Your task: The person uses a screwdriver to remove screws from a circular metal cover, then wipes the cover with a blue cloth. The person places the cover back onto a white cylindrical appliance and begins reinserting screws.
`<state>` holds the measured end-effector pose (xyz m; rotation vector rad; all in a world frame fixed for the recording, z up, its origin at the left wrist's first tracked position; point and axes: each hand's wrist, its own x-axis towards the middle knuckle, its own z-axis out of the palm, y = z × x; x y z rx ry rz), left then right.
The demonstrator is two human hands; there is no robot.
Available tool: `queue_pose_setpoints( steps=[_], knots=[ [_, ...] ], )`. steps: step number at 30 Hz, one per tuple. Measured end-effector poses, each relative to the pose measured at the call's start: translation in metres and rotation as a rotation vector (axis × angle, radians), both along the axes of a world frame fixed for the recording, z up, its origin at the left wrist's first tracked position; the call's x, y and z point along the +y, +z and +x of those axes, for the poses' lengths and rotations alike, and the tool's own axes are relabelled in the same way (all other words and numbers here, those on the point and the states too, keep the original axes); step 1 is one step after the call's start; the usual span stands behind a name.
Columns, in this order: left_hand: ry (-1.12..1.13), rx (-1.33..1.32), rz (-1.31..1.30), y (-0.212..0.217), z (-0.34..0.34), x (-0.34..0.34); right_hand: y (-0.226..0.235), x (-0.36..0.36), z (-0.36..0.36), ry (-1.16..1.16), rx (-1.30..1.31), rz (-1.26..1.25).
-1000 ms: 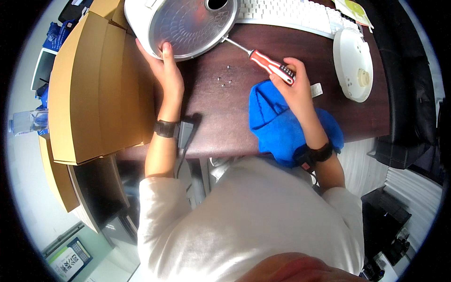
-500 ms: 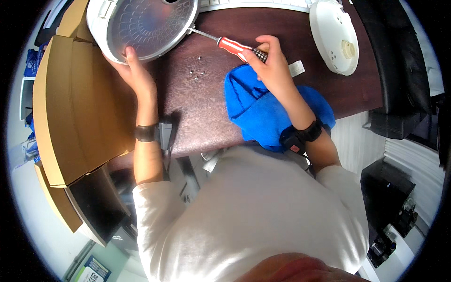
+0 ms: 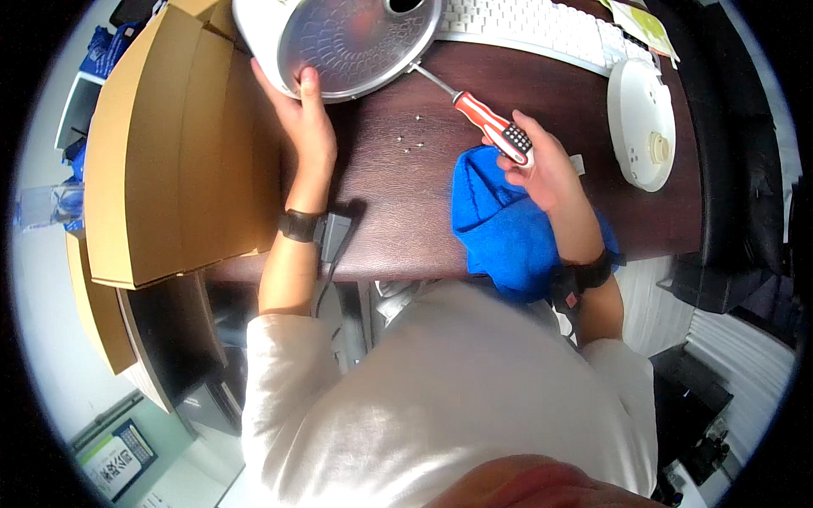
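A tall cardboard box (image 3: 182,152) borders your left forearm; a crumpled blue cloth (image 3: 500,229) lies under your right. A keyboard (image 3: 533,30) and a round white plastic cover (image 3: 637,127) occupy the far side of the dark, grained table (image 3: 381,203). Loose screws (image 3: 420,145) lie between your hands. The screwdriver (image 3: 483,118) runs diagonally, tip up-left at the rim of the shiny, patterned metal plate (image 3: 347,51). Your right hand (image 3: 542,165) curls around its red-and-white handle; your left hand (image 3: 301,123) grips the plate's edge, thumb on top, other fingers partly hidden.
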<state>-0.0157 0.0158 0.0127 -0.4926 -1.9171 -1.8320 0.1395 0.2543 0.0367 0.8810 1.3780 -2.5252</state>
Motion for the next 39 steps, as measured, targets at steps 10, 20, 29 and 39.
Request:
queue_pose_setpoints(
  steps=[10,20,29,39],
  knots=[
    [-0.016,-0.13,0.026,0.017,0.012,0.003,0.001,0.01,-0.006,0.124,0.052,0.171],
    [0.37,0.222,-0.47,0.057,0.052,-0.003,0.0,0.014,-0.006,0.149,0.105,0.185],
    [-0.812,0.226,-1.204,0.048,0.15,0.049,-0.003,0.022,-0.01,0.215,0.107,0.196],
    [-1.16,0.054,-1.016,0.085,0.138,0.046,-0.006,0.031,-0.012,0.316,0.103,0.033]
  ],
)
